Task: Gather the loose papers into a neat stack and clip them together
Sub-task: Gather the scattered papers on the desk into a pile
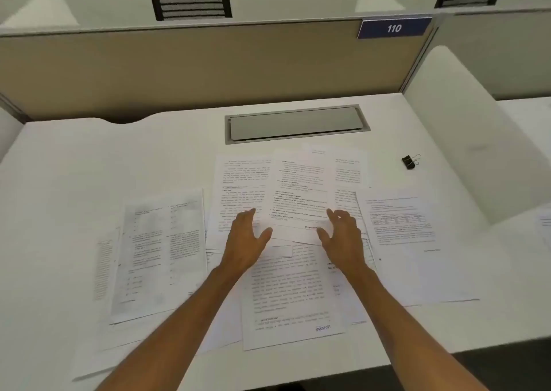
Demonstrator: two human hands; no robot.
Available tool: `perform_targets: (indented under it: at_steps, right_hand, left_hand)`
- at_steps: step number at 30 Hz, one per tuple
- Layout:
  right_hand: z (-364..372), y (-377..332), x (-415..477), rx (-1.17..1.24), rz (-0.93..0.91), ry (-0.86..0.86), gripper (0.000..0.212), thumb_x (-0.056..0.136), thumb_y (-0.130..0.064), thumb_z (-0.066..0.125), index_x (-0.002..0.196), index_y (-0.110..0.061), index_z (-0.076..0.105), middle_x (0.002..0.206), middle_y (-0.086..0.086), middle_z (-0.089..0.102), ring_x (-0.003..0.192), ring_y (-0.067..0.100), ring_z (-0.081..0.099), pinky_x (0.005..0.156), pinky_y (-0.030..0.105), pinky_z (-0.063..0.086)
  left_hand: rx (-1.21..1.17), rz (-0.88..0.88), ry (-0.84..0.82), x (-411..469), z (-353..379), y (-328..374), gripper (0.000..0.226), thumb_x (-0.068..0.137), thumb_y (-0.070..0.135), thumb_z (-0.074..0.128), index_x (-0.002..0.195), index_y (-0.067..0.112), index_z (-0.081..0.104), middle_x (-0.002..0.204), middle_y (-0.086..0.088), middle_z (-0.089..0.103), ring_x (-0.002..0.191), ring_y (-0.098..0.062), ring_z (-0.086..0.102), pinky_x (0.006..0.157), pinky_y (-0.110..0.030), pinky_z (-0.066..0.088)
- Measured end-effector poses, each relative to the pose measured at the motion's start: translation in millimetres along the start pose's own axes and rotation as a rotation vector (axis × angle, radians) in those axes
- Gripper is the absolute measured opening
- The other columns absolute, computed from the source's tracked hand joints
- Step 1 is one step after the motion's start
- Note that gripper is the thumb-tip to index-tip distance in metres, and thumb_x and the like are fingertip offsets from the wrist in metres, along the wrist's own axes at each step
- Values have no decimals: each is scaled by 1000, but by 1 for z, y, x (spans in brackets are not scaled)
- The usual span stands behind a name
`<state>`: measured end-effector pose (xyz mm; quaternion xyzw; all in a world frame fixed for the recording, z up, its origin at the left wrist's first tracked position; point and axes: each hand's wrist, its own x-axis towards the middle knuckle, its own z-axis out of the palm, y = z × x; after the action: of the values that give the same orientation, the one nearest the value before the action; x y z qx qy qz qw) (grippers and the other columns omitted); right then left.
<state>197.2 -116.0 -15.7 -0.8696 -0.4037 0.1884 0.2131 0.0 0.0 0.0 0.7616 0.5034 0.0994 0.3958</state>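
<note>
Several loose printed papers [286, 289] lie spread and overlapping across the white desk [74, 164]. One sheet [299, 190] rests on top in the middle, slightly skewed. My left hand [246, 238] lies flat on the papers at that sheet's lower left corner, fingers apart. My right hand [343, 235] sits at its lower right corner, fingers spread and slightly curled. Neither hand grips anything. A black binder clip [410, 161] lies alone on the desk at the far right, well away from both hands.
A grey cable hatch [295, 123] is set into the desk behind the papers. A tan partition [193, 65] with a blue "110" sign [394, 28] closes the back. A white side divider [465, 128] stands on the right. More sheets [158, 250] lie at left.
</note>
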Motion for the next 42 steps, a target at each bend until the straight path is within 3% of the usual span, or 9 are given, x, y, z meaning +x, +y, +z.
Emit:
perform_targets:
  at_steps: [3,10,16,23,30,34,36,38,42]
  right_hand:
    - [4,1,15,161,111,46,60,95,-27,65,148,-7,43,154,13,41,143,27,35,117,39,30]
    - [9,-6,44,190,268,79,62,91,-24,71,145,-6,46,143,15,48,135,29,45,111,40,41]
    - [18,-14,52,152,272,107,60,86,-20,75,141,-8,52,135,14,52,127,29,49,105,39,46]
    - [31,-26,47,62,176,69,56,83,-27,79,134,-11,60,133,7,52,126,26,47,107,41,41]
    - [38,-21,41,-60,158,111,56,81,-40,78,132,-21,63,147,4,45,139,23,35,112,46,28]
    - [38,-19,41,-64,149,107,56,82,-40,77,132,-21,62,149,5,44,141,23,34,114,46,26]
    - [36,-19,40,-58,147,98,56,82,-39,77,132,-21,62,150,5,43,141,23,33,114,46,26]
    - [35,-19,40,-62,143,88,55,82,-39,77,132,-20,62,150,5,43,141,23,33,113,45,25]
    - [34,-22,40,-91,136,77,57,82,-41,76,133,-21,61,150,4,43,141,23,33,113,45,25]
  left_hand:
    - [-92,-59,65,23,10,5,65,91,33,69,147,10,44,151,-11,46,136,-26,47,115,-43,38]
    - [-54,-179,82,66,21,17,64,84,25,75,140,7,51,136,-14,56,126,-29,52,103,-39,45]
    - [-142,-270,102,83,15,15,58,78,17,81,131,8,57,116,-12,68,108,-27,65,89,-32,50]
    - [-294,-426,89,88,10,8,37,68,16,85,101,12,68,106,-10,72,88,-26,72,79,-38,61]
    - [-335,-425,148,89,16,16,41,73,10,83,112,9,68,111,-7,69,96,-23,69,87,-36,58]
    - [-438,-525,141,94,14,23,46,71,11,85,112,11,64,115,-8,66,95,-26,69,84,-40,60]
    - [-474,-546,148,97,13,23,44,72,10,85,111,10,64,112,-7,65,94,-25,68,79,-35,59]
    - [-487,-569,159,99,11,21,36,73,6,84,105,8,67,107,-8,66,92,-24,68,75,-31,57]
    - [-480,-580,96,101,7,17,16,73,2,83,77,11,70,97,-13,75,87,-27,73,81,-42,62]
